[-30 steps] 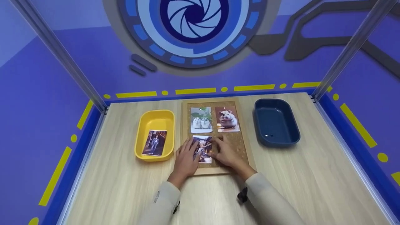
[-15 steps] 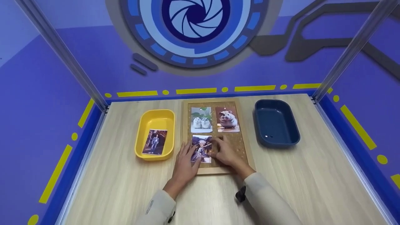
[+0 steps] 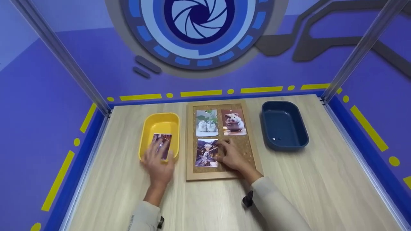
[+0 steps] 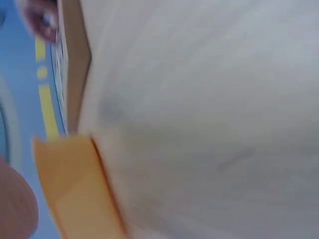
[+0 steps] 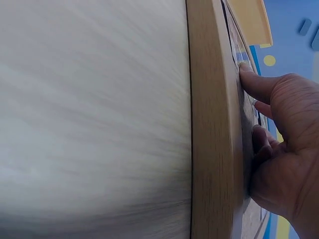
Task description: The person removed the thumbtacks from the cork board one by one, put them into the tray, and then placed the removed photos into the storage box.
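Note:
A wood-framed cork board [image 3: 249, 141] lies mid-table with three photos on it: two hamster pictures [image 3: 206, 123] [image 3: 233, 122] on top and a figure photo [image 3: 206, 152] below. My right hand [image 3: 231, 156] rests flat on the cork, fingertips touching that lower photo's right edge; the right wrist view shows the right hand [image 5: 279, 134] pressing against the board [image 5: 212, 149]. My left hand [image 3: 158, 160], blurred and with fingers spread, hovers over the front rim of the yellow tray [image 3: 151, 128], above another photo [image 3: 163, 143] lying inside. The left wrist view shows the tray [image 4: 75, 184] and board edge [image 4: 75, 55].
A dark blue tray [image 3: 284, 126] stands right of the board with a small item inside. Bare wooden tabletop [image 3: 305, 186] lies in front. Purple walls and two metal posts [image 3: 64, 61] [image 3: 359, 51] close in the table.
My left hand left the lower photo on the board and swung left to the yellow tray. The right hand stayed on the cork board.

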Demonstrator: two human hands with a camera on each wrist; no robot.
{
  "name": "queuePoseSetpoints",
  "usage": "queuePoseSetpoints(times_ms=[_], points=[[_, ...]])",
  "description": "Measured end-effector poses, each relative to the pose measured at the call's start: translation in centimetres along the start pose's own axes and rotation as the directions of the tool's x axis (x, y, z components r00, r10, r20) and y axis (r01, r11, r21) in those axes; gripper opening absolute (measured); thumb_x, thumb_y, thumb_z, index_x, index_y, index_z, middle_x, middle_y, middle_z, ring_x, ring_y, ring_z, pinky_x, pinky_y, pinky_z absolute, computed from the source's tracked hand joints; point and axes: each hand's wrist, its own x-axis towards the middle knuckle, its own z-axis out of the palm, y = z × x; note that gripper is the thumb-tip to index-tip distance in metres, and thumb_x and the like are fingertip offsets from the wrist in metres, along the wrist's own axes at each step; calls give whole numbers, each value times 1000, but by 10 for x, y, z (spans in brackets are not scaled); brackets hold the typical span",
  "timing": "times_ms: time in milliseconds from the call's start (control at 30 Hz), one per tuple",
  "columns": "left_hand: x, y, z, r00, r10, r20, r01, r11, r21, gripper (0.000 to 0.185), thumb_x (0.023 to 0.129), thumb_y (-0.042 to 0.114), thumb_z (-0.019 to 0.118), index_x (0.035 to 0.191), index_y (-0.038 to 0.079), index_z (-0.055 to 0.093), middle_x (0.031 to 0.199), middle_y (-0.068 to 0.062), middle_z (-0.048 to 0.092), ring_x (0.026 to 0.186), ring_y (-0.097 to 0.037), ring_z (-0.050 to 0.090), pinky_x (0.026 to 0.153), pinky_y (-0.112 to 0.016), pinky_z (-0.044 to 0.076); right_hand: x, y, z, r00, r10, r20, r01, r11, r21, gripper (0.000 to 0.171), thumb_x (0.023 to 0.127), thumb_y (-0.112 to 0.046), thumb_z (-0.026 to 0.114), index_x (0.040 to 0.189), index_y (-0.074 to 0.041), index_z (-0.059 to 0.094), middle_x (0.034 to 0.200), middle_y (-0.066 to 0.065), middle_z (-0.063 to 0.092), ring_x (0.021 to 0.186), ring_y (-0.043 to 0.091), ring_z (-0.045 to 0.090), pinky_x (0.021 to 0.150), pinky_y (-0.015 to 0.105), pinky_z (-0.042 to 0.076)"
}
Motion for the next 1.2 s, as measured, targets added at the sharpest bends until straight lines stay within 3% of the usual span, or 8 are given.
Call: queuePoseSetpoints(times_ms=[100, 167, 200, 267, 367, 467, 600, 1200], points=[[8, -27, -12, 986, -163, 25, 162, 986, 30, 63, 88, 26, 82, 147, 13, 64, 162, -17, 53, 155, -46, 36, 119, -71, 20, 1, 0, -1, 1000, 5, -2, -5, 1000, 3, 65, 80, -19, 94, 138, -6, 68, 139, 21, 55, 123, 38, 56, 110, 57, 49], [13, -42, -20, 953, -279, 117, 274, 960, 60, 79, 89, 33, 84, 159, 17, 50, 173, -15, 37, 163, -45, 23, 125, -72, 14, 1, 1, 0, 1000, 6, -8, -6, 1000, 9, 65, 79, -18, 94, 138, -6, 68, 140, 21, 55, 124, 39, 56, 111, 58, 49], [15, -48, -24, 924, -341, 174, 335, 940, 63, 86, 90, 36, 83, 164, 19, 42, 177, -13, 29, 165, -43, 16, 129, -71, 12, 1, 1, 0, 1000, 5, -11, -5, 1000, 12, 65, 79, -18, 94, 138, -6, 68, 140, 21, 55, 125, 39, 56, 112, 58, 48], [20, -57, -31, 833, -470, 292, 483, 875, 33, 96, 94, 41, 81, 171, 29, 26, 182, -6, 17, 169, -36, 10, 135, -66, 9, 1, 1, 1, 1000, 8, -12, -7, 1000, 19, 64, 79, -16, 94, 137, -6, 68, 140, 20, 55, 125, 38, 56, 112, 57, 48], [23, -65, -37, 691, -595, 411, 677, 732, -77, 102, 97, 38, 79, 172, 39, 10, 183, 2, 10, 170, -30, 11, 139, -58, 10, 0, 2, 3, 1000, 8, -9, -8, 1000, 24, 62, 80, -16, 93, 136, -6, 68, 139, 19, 54, 124, 37, 57, 111, 56, 49], [22, -72, -40, 615, -636, 467, 770, 613, -179, 104, 96, 29, 81, 172, 40, 10, 182, 1, 16, 167, -27, 20, 139, -51, 16, -1, 1, 5, 1000, 10, -5, -10, 1000, 25, 62, 80, -17, 93, 136, -6, 68, 141, 20, 53, 126, 38, 57, 112, 58, 49], [19, -79, -41, 596, -639, 485, 792, 568, -225, 106, 93, 23, 85, 172, 35, 16, 179, -4, 24, 163, -26, 27, 139, -46, 19, -2, -1, 5, 1000, 12, -7, -12, 1000, 17, 60, 81, -16, 93, 135, -5, 68, 140, 21, 53, 127, 40, 56, 113, 59, 47], [22, -77, -38, 554, -659, 508, 828, 500, -254, 106, 96, 17, 80, 172, 39, 9, 181, 3, 19, 166, -23, 22, 139, -43, 16, -4, -8, 6, 999, 35, 2, -35, 993, 115, 69, 77, -2, 89, 141, 0, 63, 143, 25, 51, 125, 39, 55, 113, 57, 48]])
